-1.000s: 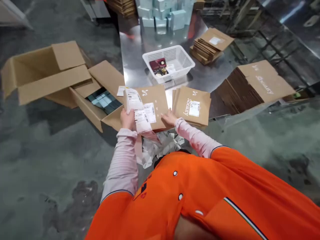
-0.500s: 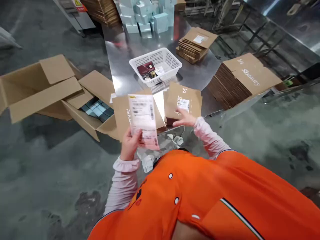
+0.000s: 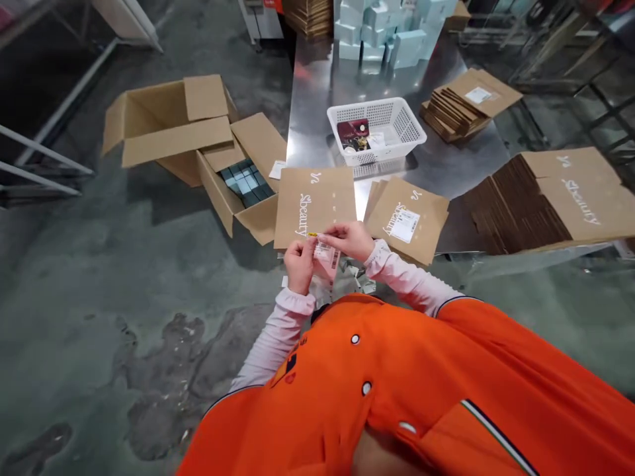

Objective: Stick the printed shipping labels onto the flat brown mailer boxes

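Observation:
My left hand and my right hand meet at the front edge of the steel table, fingers pinched on a shipping label sheet. Its yellow-marked top edge sits between my fingertips, and the lower part hangs down with barcodes showing. Just beyond lies a flat brown cardboard mailer printed "sbeauty". To the right of my right hand is a stack of flat mailers, the top one bearing a white label. My fingers hide part of the sheet.
A white plastic basket with cards stands on the steel table. Pale blue boxes are piled behind. Flat cartons are stacked at right and back right. Open cardboard boxes stand at left, one holding dark packs.
My right hand has left the labelled mailer stack and joined my left on the label sheet. The sheet is lowered and tilted. The view has swung left.

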Demonstrator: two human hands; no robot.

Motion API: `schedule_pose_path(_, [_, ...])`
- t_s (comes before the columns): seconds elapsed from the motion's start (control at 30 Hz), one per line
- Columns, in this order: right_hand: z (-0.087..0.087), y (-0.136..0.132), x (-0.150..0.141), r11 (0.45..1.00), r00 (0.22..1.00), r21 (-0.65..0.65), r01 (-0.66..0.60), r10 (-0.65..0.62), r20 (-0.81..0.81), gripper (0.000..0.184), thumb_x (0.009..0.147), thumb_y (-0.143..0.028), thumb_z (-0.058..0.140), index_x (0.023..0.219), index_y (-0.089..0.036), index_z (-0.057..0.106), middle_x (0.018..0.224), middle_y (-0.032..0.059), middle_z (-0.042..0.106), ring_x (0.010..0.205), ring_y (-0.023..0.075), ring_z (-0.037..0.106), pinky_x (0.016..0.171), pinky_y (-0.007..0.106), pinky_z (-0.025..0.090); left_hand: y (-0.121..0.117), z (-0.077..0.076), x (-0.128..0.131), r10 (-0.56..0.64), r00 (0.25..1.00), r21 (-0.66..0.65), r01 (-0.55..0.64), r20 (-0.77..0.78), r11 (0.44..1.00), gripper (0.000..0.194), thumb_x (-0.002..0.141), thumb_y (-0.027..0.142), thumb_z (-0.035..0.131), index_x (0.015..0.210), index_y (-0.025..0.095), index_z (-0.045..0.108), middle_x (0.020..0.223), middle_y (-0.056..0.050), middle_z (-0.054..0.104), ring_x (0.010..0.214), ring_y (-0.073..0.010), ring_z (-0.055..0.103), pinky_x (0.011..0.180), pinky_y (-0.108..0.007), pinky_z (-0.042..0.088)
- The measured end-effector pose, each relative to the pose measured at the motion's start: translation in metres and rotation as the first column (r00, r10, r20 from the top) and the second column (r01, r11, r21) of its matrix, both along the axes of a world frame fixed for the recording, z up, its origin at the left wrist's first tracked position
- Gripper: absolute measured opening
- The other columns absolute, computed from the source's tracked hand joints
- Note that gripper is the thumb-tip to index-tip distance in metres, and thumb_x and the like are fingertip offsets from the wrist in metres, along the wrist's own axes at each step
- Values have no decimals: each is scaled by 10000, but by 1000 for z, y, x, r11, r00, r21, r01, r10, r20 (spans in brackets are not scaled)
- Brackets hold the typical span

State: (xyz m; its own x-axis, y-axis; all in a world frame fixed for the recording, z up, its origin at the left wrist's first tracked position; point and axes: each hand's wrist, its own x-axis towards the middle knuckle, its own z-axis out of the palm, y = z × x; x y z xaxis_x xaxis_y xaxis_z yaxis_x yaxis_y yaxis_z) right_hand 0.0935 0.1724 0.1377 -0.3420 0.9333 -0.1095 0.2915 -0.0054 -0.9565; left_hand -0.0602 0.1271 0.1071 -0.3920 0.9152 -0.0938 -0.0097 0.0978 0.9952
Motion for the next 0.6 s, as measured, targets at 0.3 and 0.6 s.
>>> schedule_pose_path(0.3, [-45, 122, -33, 983, 948, 172, 59, -109, 298, 172, 702, -310, 775, 740, -145, 744, 984, 61, 697, 955, 201, 648, 905, 318, 503, -3, -66, -14, -165, 907, -328, 303, 388, 895, 603, 476, 488, 875, 911, 112, 694, 941, -132, 723, 834, -244, 666, 766, -343, 515])
schedule_pose_path(0.6, [-90, 155, -48, 964, 739, 259, -50, -139, 660, 785, 715, -470, 741, 1372, -107, 510, 1514, 194, 360, 1404, 372, 301, 1157, 569, 172, -102, -96, -34, -114, 871, -536, 391, 477, 748, 551, 516, 512, 854, 833, 96, 682, 783, -151, 707, 756, -290, 679, 638, -361, 515])
